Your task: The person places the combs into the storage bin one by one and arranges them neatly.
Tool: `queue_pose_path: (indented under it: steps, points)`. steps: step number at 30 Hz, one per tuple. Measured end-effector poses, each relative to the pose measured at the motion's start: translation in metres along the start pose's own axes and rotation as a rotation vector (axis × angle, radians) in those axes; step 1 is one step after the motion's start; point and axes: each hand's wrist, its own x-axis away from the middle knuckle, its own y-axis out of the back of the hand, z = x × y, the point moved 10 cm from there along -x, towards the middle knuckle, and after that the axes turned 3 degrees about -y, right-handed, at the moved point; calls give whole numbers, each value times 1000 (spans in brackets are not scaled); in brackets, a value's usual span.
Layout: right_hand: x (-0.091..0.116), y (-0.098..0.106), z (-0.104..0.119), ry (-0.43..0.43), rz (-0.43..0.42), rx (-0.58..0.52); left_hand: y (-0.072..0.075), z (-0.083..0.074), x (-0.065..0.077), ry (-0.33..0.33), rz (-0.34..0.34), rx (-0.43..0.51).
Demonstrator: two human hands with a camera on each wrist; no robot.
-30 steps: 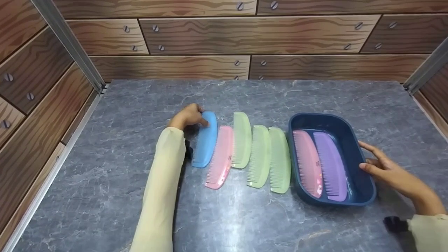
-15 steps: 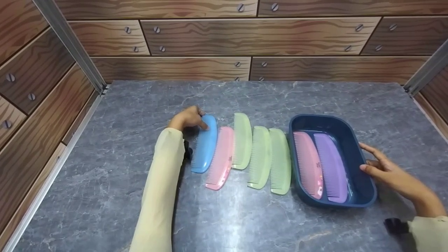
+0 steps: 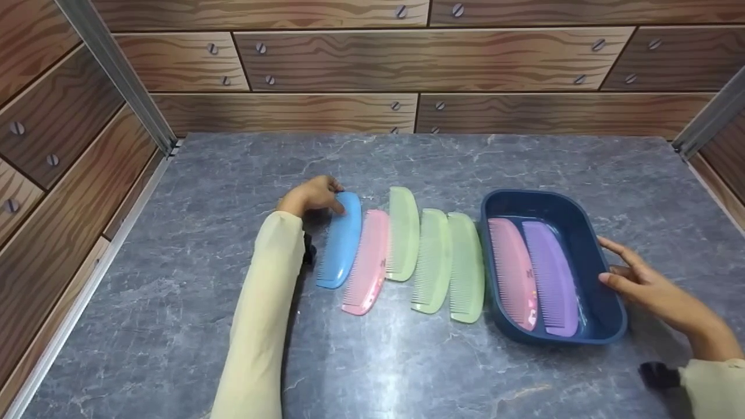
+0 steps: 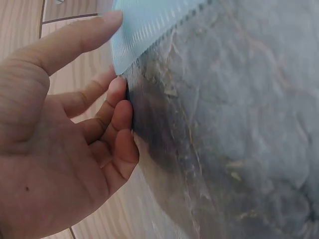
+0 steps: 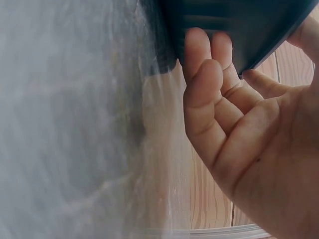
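In the head view my left hand (image 3: 315, 195) pinches the far end of a blue comb (image 3: 342, 244), thumb on its upper face. The left wrist view shows the thumb and fingertips at the toothed end of the light-blue comb (image 4: 144, 30). A pink comb (image 3: 366, 265) lies beside it, followed by three pale green combs (image 3: 403, 233) in a row. My right hand (image 3: 646, 285) holds the right rim of a dark blue tub (image 3: 593, 291), fingers against its outer wall. Inside the tub lie a pink comb (image 3: 512, 270) and a purple comb (image 3: 552, 279).
The grey marble-patterned tabletop (image 3: 192, 262) bears the combs and tub. Wood-patterned panels (image 3: 430, 58) rise behind and at the sides, with metal posts (image 3: 116, 70) at the corners.
The blue comb has shifted slightly toward me, with my left hand still at its far end. My right hand and the tub stay in place.
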Motion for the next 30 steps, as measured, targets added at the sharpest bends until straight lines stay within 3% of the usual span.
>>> queue_pose_path:
  steps: [14,24,30]
  points:
    - [0,-2,4,54,19,-65,-6,0,4,-2,81,-39]
    - [-1,-3,5,58,29,-109,-10,0,3,-97,117,-7]
    - [1,-1,4,44,-2,-32,-13,1,3,-70,129,-51]
